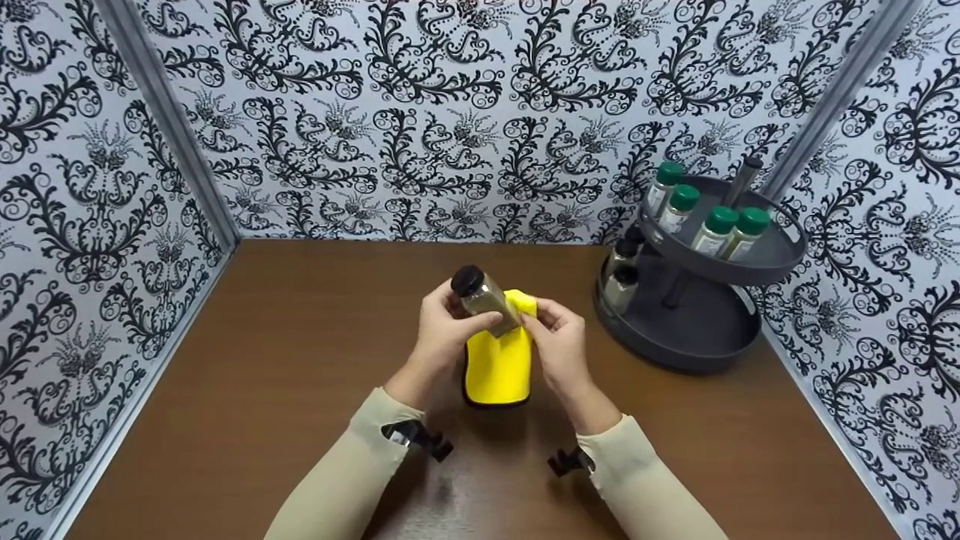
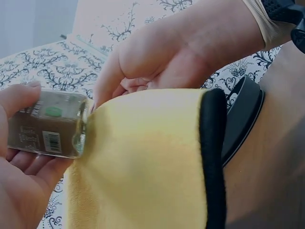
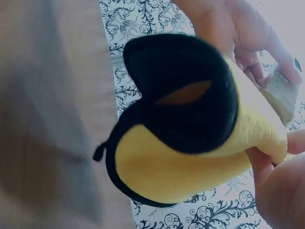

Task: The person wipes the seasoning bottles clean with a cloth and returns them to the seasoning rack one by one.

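In the head view my left hand [image 1: 441,330] grips a glass spice jar [image 1: 489,301] with a black lid, tilted with its lid up and to the left. A barcode label shows on the jar [image 2: 50,129] in the left wrist view. My right hand [image 1: 561,346] pinches the top of a yellow cloth [image 1: 499,369] between thumb and fingers. The cloth hangs down behind and below the jar, its upper part close against the jar's base. Black edging and a small loop [image 3: 99,151] show on the cloth in the right wrist view.
A dark two-tier round rack [image 1: 690,358] stands at the right of the brown table [image 1: 315,315]. Several green-lidded jars [image 1: 718,225] stand on its upper tier, black-lidded jars [image 1: 621,289] on the lower. Patterned walls [image 1: 450,135] enclose the back and sides.
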`<state>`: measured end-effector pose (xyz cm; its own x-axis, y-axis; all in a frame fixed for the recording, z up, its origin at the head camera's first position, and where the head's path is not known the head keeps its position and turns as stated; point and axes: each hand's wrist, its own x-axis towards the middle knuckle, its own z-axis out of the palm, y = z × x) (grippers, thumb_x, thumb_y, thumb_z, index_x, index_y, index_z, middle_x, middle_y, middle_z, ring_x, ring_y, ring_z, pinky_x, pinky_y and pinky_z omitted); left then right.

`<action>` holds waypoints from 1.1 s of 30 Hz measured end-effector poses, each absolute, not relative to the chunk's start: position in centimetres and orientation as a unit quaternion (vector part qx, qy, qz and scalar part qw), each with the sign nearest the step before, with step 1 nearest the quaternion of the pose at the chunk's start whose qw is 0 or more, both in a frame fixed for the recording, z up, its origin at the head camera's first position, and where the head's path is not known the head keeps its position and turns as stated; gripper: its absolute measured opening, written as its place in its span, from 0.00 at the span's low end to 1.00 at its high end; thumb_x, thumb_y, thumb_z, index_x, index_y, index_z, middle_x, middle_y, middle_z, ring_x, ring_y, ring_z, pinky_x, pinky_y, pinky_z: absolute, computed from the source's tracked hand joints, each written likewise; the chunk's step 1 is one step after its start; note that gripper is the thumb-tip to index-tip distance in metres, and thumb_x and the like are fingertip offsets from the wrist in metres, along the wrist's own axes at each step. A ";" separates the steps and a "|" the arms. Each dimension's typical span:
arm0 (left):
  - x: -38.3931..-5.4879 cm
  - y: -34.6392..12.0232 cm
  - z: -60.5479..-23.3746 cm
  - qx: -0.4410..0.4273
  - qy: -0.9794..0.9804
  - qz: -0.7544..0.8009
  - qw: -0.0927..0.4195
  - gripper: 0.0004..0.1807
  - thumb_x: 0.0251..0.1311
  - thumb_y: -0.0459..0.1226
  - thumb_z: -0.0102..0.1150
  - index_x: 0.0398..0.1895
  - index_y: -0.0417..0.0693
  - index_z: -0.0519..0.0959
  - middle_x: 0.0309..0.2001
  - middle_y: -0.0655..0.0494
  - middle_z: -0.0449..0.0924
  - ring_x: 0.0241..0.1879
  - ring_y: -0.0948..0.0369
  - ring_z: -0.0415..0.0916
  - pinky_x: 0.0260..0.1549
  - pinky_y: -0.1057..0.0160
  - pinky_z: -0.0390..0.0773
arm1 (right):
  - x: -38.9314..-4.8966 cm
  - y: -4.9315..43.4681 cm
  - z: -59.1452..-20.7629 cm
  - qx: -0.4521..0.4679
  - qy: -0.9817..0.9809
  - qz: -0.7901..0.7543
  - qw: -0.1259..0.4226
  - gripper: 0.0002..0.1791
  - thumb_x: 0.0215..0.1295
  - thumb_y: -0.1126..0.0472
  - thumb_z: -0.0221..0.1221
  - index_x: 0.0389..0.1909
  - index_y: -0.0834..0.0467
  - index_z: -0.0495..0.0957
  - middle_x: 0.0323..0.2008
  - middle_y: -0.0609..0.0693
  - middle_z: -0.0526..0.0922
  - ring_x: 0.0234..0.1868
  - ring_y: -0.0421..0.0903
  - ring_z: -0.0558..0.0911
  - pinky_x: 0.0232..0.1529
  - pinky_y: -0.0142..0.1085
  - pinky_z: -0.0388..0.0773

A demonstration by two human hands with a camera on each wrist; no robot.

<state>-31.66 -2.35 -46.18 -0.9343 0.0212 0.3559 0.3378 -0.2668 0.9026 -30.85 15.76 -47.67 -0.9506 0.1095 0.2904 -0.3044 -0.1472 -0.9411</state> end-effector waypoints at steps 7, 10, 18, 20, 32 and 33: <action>-31.5 -2.0 -46.7 -0.185 -0.585 -0.778 0.137 0.31 0.46 0.24 0.82 0.55 0.31 0.81 0.49 0.47 0.86 0.47 0.58 0.85 0.50 0.64 0.86 | -30.7 15.7 -47.3 0.068 -0.650 0.751 0.095 0.13 0.69 0.78 0.59 0.52 0.78 0.81 0.36 0.51 0.91 0.34 0.41 0.88 0.35 0.31 0.87; -31.5 -1.8 -46.7 -0.212 -0.589 -0.765 0.155 0.31 0.44 0.24 0.83 0.54 0.30 0.80 0.50 0.43 0.87 0.49 0.59 0.86 0.52 0.63 0.86 | -30.7 15.6 -47.2 0.062 -0.649 0.753 0.088 0.12 0.69 0.78 0.59 0.51 0.77 0.82 0.35 0.51 0.91 0.33 0.40 0.87 0.33 0.30 0.86; -31.5 -2.1 -46.5 -0.227 -0.598 -0.747 0.183 0.29 0.43 0.23 0.82 0.51 0.31 0.80 0.50 0.43 0.88 0.48 0.61 0.86 0.50 0.66 0.85 | -30.5 15.5 -47.7 0.113 -0.680 0.723 0.037 0.09 0.68 0.76 0.61 0.46 0.73 0.85 0.27 0.47 0.84 0.24 0.40 0.77 0.25 0.29 0.74; -31.6 -2.2 -46.3 -0.224 -0.598 -0.747 0.185 0.29 0.43 0.23 0.82 0.51 0.31 0.80 0.50 0.43 0.87 0.47 0.60 0.85 0.50 0.66 0.85 | -30.4 15.6 -47.8 0.126 -0.686 0.716 0.040 0.08 0.68 0.74 0.63 0.45 0.72 0.86 0.27 0.48 0.84 0.25 0.41 0.77 0.27 0.30 0.75; -31.9 -2.7 -46.1 -0.224 -0.599 -0.748 0.178 0.30 0.43 0.24 0.83 0.52 0.31 0.80 0.51 0.38 0.88 0.50 0.59 0.87 0.55 0.62 0.85 | -30.2 16.0 -47.0 0.107 -0.623 0.771 0.079 0.11 0.68 0.78 0.61 0.50 0.76 0.81 0.35 0.51 0.91 0.35 0.44 0.89 0.39 0.34 0.88; -31.9 -2.7 -46.1 -0.226 -0.599 -0.748 0.176 0.30 0.43 0.24 0.83 0.52 0.31 0.80 0.51 0.38 0.88 0.50 0.59 0.87 0.55 0.62 0.85 | -30.2 16.0 -47.0 0.102 -0.616 0.777 0.082 0.11 0.68 0.78 0.61 0.50 0.75 0.81 0.35 0.50 0.90 0.35 0.44 0.89 0.39 0.34 0.88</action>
